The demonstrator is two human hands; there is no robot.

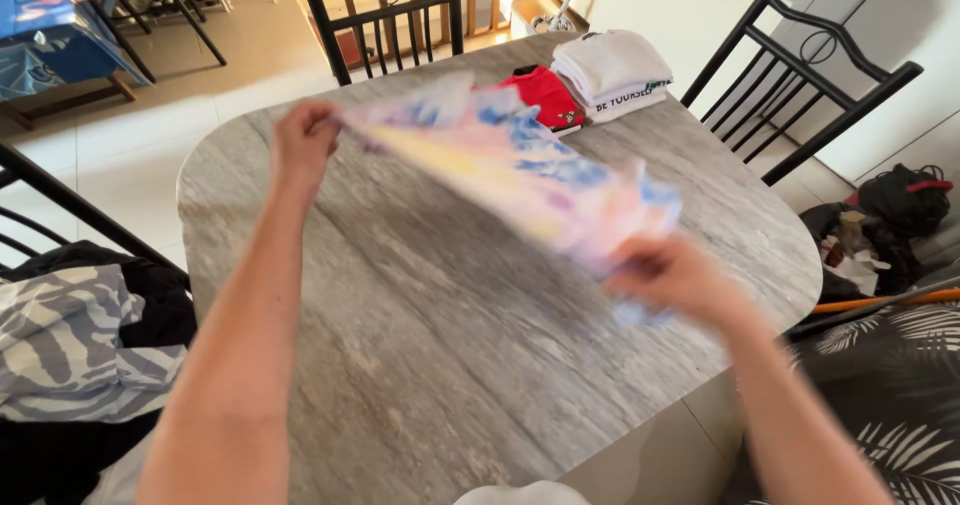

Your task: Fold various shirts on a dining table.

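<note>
Both hands, left hand (305, 135) at 10 o'clock and right hand (668, 275) at 3, have their grip pinched shut on a tie-dye shirt (520, 170) (blurry) stretched above the grey surface (440, 345).

The cloth (520, 170) you hold is tie-dyed in pale pink, blue, yellow and a touch of purple, over a table (420, 345) of streaked grey and beige stone grain. Behind it you have a red garment (545, 95) and a white folded stack (610, 70); the chairs (385, 15) are black, and the fabric (70, 340) at your left is grey-and-white zebra striped
</note>
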